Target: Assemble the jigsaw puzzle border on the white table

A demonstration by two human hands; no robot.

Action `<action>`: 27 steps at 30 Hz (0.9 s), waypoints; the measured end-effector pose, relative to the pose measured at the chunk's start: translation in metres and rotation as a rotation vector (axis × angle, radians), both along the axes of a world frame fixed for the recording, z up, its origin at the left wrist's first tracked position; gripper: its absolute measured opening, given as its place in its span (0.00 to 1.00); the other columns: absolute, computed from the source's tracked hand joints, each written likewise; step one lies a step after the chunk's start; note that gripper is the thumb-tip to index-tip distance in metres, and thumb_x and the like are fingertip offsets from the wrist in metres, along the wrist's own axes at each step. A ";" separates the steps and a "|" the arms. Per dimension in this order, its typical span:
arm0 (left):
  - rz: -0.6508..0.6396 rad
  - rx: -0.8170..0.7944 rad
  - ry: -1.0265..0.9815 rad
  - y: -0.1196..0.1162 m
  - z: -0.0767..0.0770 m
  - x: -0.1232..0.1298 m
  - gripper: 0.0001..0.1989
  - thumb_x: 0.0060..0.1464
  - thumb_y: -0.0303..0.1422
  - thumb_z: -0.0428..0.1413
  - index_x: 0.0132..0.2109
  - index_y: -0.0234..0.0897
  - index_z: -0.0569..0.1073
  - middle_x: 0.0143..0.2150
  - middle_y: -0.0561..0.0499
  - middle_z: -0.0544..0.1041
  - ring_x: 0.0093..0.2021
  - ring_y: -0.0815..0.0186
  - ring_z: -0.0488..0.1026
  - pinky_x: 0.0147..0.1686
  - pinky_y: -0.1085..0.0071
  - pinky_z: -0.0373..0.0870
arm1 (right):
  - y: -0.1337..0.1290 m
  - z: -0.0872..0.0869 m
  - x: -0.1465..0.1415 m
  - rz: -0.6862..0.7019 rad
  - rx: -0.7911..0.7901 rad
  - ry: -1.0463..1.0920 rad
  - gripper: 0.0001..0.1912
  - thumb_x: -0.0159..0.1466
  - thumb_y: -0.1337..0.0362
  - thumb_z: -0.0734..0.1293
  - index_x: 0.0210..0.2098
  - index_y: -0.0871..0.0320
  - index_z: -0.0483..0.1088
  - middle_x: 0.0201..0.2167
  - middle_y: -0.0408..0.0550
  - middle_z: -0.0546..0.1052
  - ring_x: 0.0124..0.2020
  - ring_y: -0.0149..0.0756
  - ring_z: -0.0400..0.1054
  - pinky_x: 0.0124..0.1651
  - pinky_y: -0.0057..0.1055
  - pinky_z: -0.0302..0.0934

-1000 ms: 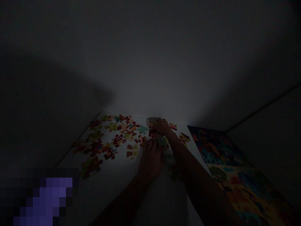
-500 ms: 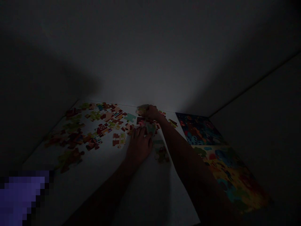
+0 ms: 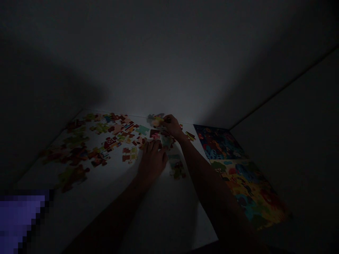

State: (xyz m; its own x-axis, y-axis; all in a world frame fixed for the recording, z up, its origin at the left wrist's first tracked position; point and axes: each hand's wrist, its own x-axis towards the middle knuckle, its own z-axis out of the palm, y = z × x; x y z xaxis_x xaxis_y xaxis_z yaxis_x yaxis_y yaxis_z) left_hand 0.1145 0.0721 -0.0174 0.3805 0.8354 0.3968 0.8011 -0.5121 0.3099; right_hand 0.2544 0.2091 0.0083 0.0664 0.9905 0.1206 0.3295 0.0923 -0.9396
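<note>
The right hand [image 3: 172,127] pinches a pale jigsaw piece [image 3: 156,121] near the far edge of a white table [image 3: 169,211]; the left hand [image 3: 152,163] lies open, fingertips on loose jigsaw pieces [image 3: 155,135].

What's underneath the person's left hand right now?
The left hand lies over the white surface, with a pale green jigsaw piece just past its fingertips. Whatever lies beneath the palm and fingers is covered, so it cannot be seen.

Right hand [image 3: 172,127] seemingly pinches a jigsaw piece [image 3: 156,121]; left hand [image 3: 152,163] lies near.
</note>
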 end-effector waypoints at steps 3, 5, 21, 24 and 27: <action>0.003 0.024 -0.001 0.000 -0.003 0.001 0.15 0.61 0.31 0.51 0.52 0.38 0.77 0.58 0.40 0.71 0.63 0.49 0.63 0.65 0.48 0.56 | -0.028 0.008 0.014 0.039 -0.016 0.121 0.16 0.51 0.58 0.70 0.34 0.54 0.62 0.28 0.38 0.72 0.28 0.29 0.65 0.32 0.27 0.60; 0.008 0.035 -0.001 0.000 -0.003 0.001 0.16 0.60 0.31 0.51 0.52 0.38 0.77 0.58 0.40 0.71 0.62 0.49 0.63 0.65 0.49 0.56 | -0.053 0.013 0.024 0.062 -0.042 0.174 0.18 0.50 0.55 0.71 0.35 0.54 0.62 0.27 0.37 0.71 0.26 0.29 0.65 0.29 0.27 0.58; -0.019 0.029 -0.010 0.001 -0.001 0.000 0.16 0.60 0.30 0.50 0.52 0.37 0.76 0.54 0.41 0.73 0.60 0.51 0.65 0.63 0.49 0.57 | -0.170 0.014 0.058 0.031 -0.118 0.201 0.17 0.52 0.55 0.74 0.32 0.54 0.65 0.26 0.38 0.68 0.28 0.30 0.61 0.31 0.28 0.56; -0.024 0.030 -0.012 0.001 0.000 0.000 0.16 0.60 0.30 0.50 0.51 0.37 0.77 0.54 0.40 0.73 0.59 0.51 0.66 0.63 0.50 0.58 | -0.179 0.010 0.060 0.015 -0.139 0.218 0.17 0.52 0.54 0.74 0.33 0.55 0.66 0.26 0.38 0.68 0.28 0.30 0.61 0.32 0.28 0.55; -0.025 0.034 -0.008 0.002 0.000 -0.001 0.16 0.60 0.31 0.51 0.52 0.37 0.77 0.55 0.40 0.72 0.59 0.50 0.66 0.63 0.49 0.58 | -0.186 0.008 0.060 0.011 -0.154 0.237 0.18 0.51 0.54 0.75 0.33 0.54 0.67 0.27 0.38 0.68 0.28 0.29 0.61 0.32 0.28 0.55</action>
State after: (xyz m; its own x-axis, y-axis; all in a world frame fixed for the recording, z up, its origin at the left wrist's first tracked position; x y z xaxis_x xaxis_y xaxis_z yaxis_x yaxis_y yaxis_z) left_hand 0.1140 0.0739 -0.0172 0.3980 0.8117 0.4274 0.7855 -0.5422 0.2983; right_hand 0.3147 0.0233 0.0163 0.0642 0.9967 -0.0489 0.0991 -0.0551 -0.9936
